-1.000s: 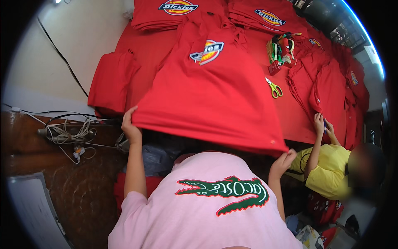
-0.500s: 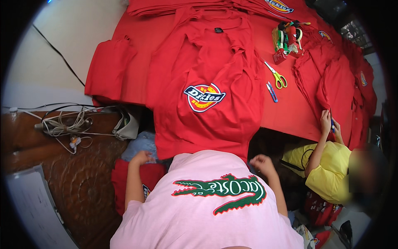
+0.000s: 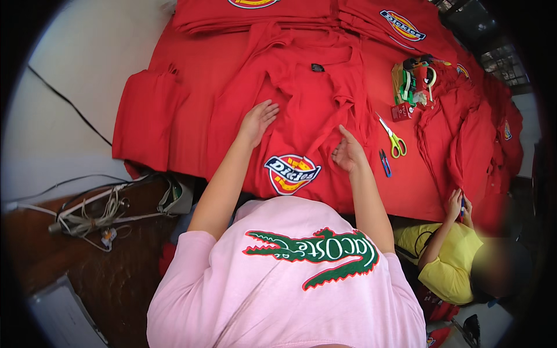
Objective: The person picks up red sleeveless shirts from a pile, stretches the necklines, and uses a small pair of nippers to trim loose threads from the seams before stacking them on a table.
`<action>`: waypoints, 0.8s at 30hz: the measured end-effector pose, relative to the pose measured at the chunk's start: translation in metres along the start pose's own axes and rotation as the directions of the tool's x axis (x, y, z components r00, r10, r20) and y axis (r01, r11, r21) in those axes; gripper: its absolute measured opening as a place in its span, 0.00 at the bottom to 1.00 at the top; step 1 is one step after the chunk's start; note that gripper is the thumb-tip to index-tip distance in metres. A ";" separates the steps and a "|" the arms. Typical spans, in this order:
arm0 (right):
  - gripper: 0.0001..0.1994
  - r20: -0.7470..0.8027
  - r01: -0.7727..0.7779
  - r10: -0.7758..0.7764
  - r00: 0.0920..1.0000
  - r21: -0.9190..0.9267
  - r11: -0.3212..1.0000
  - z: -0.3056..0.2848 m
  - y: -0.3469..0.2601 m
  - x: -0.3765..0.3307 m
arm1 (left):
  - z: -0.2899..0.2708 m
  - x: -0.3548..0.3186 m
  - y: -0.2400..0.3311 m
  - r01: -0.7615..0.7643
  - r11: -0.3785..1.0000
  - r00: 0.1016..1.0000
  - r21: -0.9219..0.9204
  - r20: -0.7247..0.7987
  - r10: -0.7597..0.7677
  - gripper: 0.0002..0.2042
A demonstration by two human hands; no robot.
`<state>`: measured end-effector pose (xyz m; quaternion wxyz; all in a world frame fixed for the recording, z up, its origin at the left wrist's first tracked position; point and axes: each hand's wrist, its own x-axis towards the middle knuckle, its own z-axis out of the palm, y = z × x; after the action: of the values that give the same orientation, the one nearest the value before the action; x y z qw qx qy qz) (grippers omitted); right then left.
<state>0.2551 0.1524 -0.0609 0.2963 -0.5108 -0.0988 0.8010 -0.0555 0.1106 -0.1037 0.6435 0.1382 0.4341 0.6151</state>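
Note:
A rumpled red shirt [image 3: 232, 139] lies in front of me on the table, its neck label toward the far side and a round printed badge near my body. Over its left part my left hand [image 3: 259, 122] is held out with the fingers extended. My right hand [image 3: 350, 152], also open, hovers at or just above the cloth on the right, the thumb side up. Neither hand holds anything; whether they touch the fabric I cannot tell. To the right of the shirt are yellow-green-handled scissors [image 3: 397, 145] and small blue thread snips [image 3: 385, 163].
Folded red shirts [image 3: 261, 18] are stacked at the far edge. A small box of tapes and tools [image 3: 412, 87] stands at the right. Beside me, a person in yellow [image 3: 449, 261] handles red cloth with a blue tool. Tangled cables [image 3: 98, 209] lie at the left.
Both my hands have risen from beside my body and reached forward over the red shirt. The view has shifted slightly, and the shirt's near edge hangs less far toward me.

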 end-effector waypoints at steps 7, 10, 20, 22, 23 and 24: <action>0.14 0.327 0.096 -0.183 0.927 0.264 0.960 0.041 -0.102 -0.016 | 0.091 0.054 0.060 0.242 0.946 0.962 -0.214 0.180 -0.205 0.20; 0.11 0.292 0.214 -0.299 0.909 0.289 0.933 0.036 -0.140 -0.034 | 0.076 0.076 0.108 0.273 0.934 0.908 -0.233 0.384 -0.170 0.19; 0.11 0.208 0.458 -0.427 0.880 -0.136 0.878 0.042 -0.149 -0.104 | 0.043 0.025 0.187 0.176 0.957 0.749 -0.232 0.663 0.023 0.32; 0.10 0.197 0.503 -0.471 0.860 -0.171 0.847 0.041 -0.144 -0.120 | 0.040 0.011 0.188 0.161 0.949 0.783 -0.272 0.620 0.045 0.30; 0.10 0.192 0.524 -0.493 0.849 -0.188 0.830 0.039 -0.141 -0.128 | 0.039 0.003 0.188 0.151 0.944 0.800 -0.292 0.598 0.057 0.30; 0.10 0.177 0.557 -0.530 0.829 -0.200 0.806 0.036 -0.138 -0.136 | 0.037 -0.007 0.190 -0.009 0.977 0.877 -0.211 0.469 0.110 0.27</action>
<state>0.3162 0.1902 0.1227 0.4426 -0.4474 -0.3547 0.6914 -0.1552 0.1567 0.0560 0.7219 0.2327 0.1927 0.6225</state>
